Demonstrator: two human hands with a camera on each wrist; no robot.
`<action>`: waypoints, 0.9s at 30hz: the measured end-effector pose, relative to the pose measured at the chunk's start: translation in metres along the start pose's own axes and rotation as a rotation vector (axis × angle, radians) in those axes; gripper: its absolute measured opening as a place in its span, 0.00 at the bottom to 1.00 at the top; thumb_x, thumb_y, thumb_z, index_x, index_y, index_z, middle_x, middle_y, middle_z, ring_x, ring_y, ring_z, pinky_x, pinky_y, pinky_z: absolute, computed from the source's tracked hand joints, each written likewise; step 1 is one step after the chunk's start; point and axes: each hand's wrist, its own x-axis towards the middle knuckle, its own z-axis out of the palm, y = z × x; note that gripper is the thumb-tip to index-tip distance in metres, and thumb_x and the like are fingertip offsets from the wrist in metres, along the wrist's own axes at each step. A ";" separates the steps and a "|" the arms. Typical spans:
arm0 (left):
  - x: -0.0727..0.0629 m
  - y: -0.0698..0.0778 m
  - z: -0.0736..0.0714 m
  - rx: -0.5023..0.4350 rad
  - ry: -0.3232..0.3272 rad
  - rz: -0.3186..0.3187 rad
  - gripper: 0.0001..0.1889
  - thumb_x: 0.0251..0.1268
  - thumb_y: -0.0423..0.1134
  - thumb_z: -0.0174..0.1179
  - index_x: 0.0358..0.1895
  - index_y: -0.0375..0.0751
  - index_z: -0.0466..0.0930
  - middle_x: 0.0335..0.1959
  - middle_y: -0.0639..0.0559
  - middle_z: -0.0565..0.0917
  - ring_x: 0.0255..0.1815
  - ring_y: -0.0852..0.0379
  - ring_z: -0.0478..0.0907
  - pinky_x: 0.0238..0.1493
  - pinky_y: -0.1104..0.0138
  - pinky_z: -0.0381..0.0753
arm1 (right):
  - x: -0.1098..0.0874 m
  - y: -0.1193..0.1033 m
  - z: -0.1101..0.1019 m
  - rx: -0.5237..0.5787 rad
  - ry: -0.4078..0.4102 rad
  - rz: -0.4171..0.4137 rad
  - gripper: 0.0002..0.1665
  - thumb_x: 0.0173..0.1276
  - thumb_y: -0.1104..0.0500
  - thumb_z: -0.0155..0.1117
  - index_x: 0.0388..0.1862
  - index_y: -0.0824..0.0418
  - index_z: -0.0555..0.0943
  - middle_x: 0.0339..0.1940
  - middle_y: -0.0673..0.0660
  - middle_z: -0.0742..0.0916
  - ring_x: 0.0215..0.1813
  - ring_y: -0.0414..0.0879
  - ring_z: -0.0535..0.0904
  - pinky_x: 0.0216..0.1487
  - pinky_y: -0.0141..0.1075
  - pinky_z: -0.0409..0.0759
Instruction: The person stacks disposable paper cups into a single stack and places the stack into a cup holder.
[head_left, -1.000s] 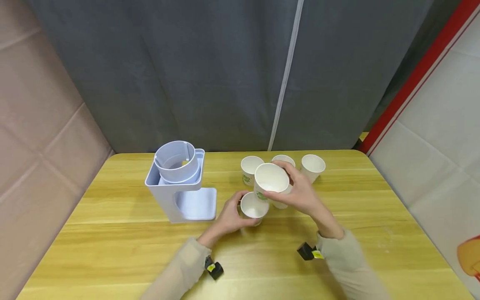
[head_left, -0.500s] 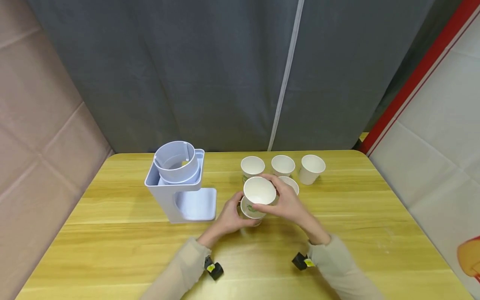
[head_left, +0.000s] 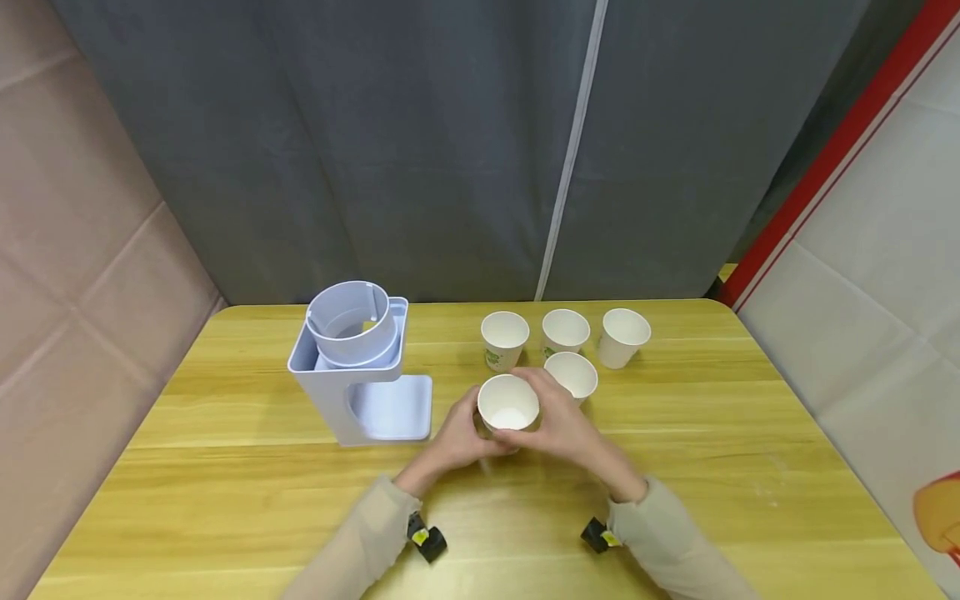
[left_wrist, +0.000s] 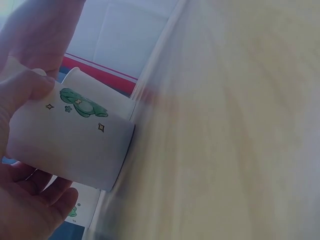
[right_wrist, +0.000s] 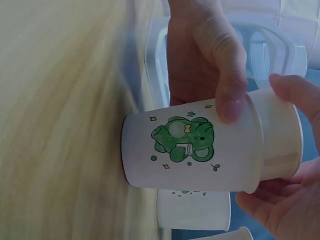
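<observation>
Near the middle of the table my left hand (head_left: pixel 457 435) grips a white paper cup (right_wrist: pixel 190 150) printed with a green bear. That cup stands upright, its base at the tabletop. A second paper cup (head_left: pixel 508 402) is partly nested in it, with its upper wall and rim above the lower rim. Thumb and fingers of my right hand (head_left: pixel 564 423) hold this upper cup by its sides. From the left wrist, the lower cup (left_wrist: pixel 75 135) fills much of the view, my left thumb lying across its wall. In the head view the upper cup mostly hides the lower one.
Right behind the hands stands another paper cup (head_left: pixel 572 375). Along the back are a left cup (head_left: pixel 504 340), a middle cup (head_left: pixel 566 332) and a right cup (head_left: pixel 624 337). A pale blue plastic stand (head_left: pixel 330 392) with a round holder (head_left: pixel 351 325) is to the left.
My right hand has brought its cup left and down, from beside the other cup to over it and then partly inside. My left hand has stayed in place around the lower cup.
</observation>
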 end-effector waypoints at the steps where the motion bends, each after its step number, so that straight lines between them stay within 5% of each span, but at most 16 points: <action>1: 0.000 0.000 0.000 0.012 0.001 -0.002 0.41 0.37 0.33 0.75 0.61 0.29 0.66 0.54 0.39 0.76 0.54 0.45 0.73 0.58 0.53 0.69 | -0.001 0.000 0.001 -0.004 -0.002 -0.001 0.42 0.43 0.52 0.78 0.57 0.66 0.72 0.51 0.59 0.79 0.51 0.51 0.74 0.48 0.49 0.75; 5: 0.000 0.003 -0.001 0.053 0.007 0.008 0.40 0.36 0.29 0.75 0.59 0.26 0.66 0.52 0.35 0.76 0.53 0.41 0.73 0.58 0.50 0.69 | -0.003 0.000 0.002 -0.010 -0.016 0.017 0.41 0.45 0.52 0.77 0.56 0.67 0.72 0.50 0.60 0.79 0.50 0.52 0.75 0.46 0.49 0.76; 12: -0.005 0.038 -0.006 0.051 -0.008 0.027 0.36 0.36 0.24 0.72 0.54 0.19 0.67 0.49 0.28 0.76 0.50 0.33 0.72 0.56 0.49 0.70 | -0.006 0.000 0.004 -0.029 -0.044 0.046 0.40 0.48 0.51 0.75 0.57 0.68 0.72 0.52 0.63 0.79 0.49 0.55 0.76 0.44 0.49 0.77; 16: -0.005 0.042 -0.006 0.047 -0.014 0.025 0.35 0.36 0.23 0.72 0.54 0.19 0.67 0.49 0.28 0.76 0.51 0.34 0.72 0.56 0.48 0.70 | -0.007 0.001 0.004 -0.039 -0.053 0.058 0.41 0.47 0.51 0.75 0.56 0.69 0.72 0.51 0.64 0.79 0.48 0.55 0.76 0.43 0.46 0.77; 21: -0.004 0.039 -0.006 0.055 -0.019 0.029 0.35 0.37 0.24 0.72 0.54 0.19 0.66 0.49 0.29 0.75 0.51 0.35 0.72 0.56 0.50 0.71 | -0.007 0.002 0.004 -0.045 -0.055 0.073 0.41 0.47 0.50 0.76 0.56 0.69 0.72 0.49 0.63 0.80 0.46 0.54 0.76 0.41 0.41 0.76; 27: 0.000 0.008 -0.002 0.081 -0.019 0.020 0.39 0.38 0.28 0.74 0.58 0.25 0.66 0.53 0.35 0.75 0.53 0.41 0.73 0.57 0.54 0.71 | -0.007 0.002 0.004 -0.054 -0.063 0.077 0.44 0.46 0.51 0.77 0.58 0.69 0.71 0.52 0.63 0.80 0.49 0.54 0.76 0.44 0.44 0.76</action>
